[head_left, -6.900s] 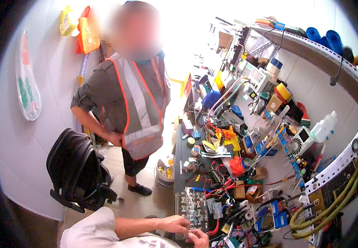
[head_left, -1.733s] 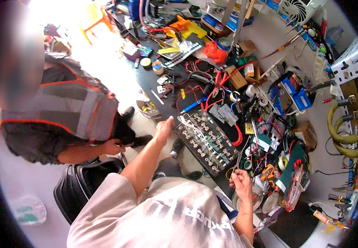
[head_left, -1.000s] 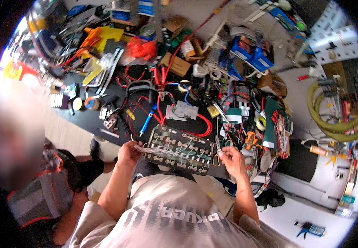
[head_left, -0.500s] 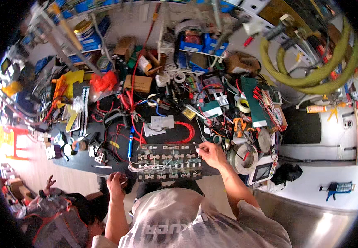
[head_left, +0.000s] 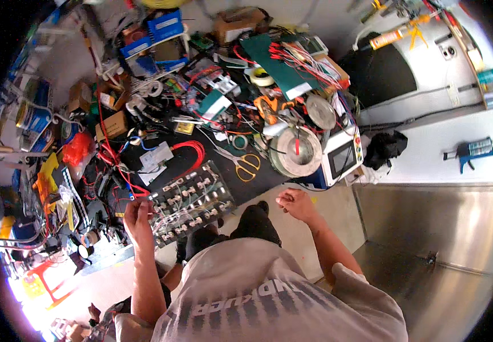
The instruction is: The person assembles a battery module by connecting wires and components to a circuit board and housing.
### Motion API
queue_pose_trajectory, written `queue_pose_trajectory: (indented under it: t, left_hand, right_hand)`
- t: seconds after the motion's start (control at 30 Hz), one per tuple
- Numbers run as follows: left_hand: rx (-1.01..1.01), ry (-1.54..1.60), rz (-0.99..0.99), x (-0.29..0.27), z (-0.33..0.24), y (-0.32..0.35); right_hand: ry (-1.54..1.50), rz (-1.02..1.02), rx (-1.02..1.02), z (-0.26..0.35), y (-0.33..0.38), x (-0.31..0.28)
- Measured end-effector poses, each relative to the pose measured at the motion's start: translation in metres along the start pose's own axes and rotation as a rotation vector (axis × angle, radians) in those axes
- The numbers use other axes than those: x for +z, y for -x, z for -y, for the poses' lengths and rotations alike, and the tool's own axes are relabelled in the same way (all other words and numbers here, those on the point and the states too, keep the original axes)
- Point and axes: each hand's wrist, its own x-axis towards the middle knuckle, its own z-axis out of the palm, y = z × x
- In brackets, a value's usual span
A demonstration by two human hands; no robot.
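Note:
A dark board point(head_left: 192, 202) with rows of small pale metal fittings lies at the bench's front edge. Thin white and reddish wires run across it in a loose bundle. At the board's left end, my left hand point(head_left: 138, 219) has its fingers pressed together beside the wires; whatever they pinch is hidden. My right hand point(head_left: 296, 204) hangs just off the bench's front edge, apart from the board. Its fingers are curled with the tips together, and I cannot see what, if anything, is in them. Nearest to it are yellow-handled scissors point(head_left: 247, 168) and a large wire spool point(head_left: 282, 162).
A coil of red wire point(head_left: 195, 157) lies behind the board. To the right stands a white machine with a dark screen point(head_left: 342, 162). Tools, tape rolls and a green sheet point(head_left: 272, 62) crowd the back. Another person point(head_left: 112, 319) is low at the left.
My head has turned right, so the bench appears rotated. My left hand has come up to the board's left end. My right hand has left the board's right corner.

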Motion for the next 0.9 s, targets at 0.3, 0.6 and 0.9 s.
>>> queue_pose_trajectory:
  t: [0.3,0.6,0.9]
  left_hand:
    - [0.072,-0.236,0.248,0.128,0.008,0.106]
    - [-0.010,-0.709,0.571,0.225,0.019,0.212]
    - [-0.041,-0.799,0.652,0.234,0.013,0.236]
  right_hand:
    - [0.086,-0.031,0.064,-0.181,0.003,-0.040]
    - [-0.199,-0.232,0.238,-0.267,0.011,-0.088]
    - [-0.105,-0.743,0.241,-0.319,-0.118,-0.214]
